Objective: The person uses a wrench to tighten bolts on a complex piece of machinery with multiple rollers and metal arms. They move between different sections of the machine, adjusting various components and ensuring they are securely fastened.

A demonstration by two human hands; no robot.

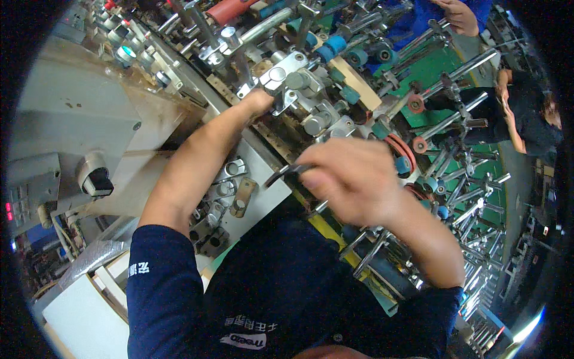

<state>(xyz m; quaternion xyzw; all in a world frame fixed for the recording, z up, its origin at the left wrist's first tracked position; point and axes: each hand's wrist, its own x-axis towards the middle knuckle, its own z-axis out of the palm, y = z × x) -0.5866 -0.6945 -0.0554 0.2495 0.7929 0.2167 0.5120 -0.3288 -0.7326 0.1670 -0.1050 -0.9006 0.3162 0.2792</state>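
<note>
My left hand (260, 102) reaches in among the machine's clamp blocks. Its fingers are hidden behind a silver metal bracket (278, 74). Closer to me, my right hand (353, 176) is closed around a short dark tool (289, 172) that pokes out past the thumb. Motion smears both hand and tool, so its exact kind is unclear. Beyond the right hand sits a round-ended silver clamp (317, 122) mounted on the machine. Loose metal shaft clamps (225, 189) lie on a pale plate beside my left forearm, along with a brownish flat clamp (243, 197).
Rows of steel rods and rollers (418, 102) fill the right side. A grey machine housing with a black rotary knob (98, 179) stands at left; control buttons (125, 55) line the upper left. A person in blue (418, 24) and another in dark clothes (532, 113) are across the machine.
</note>
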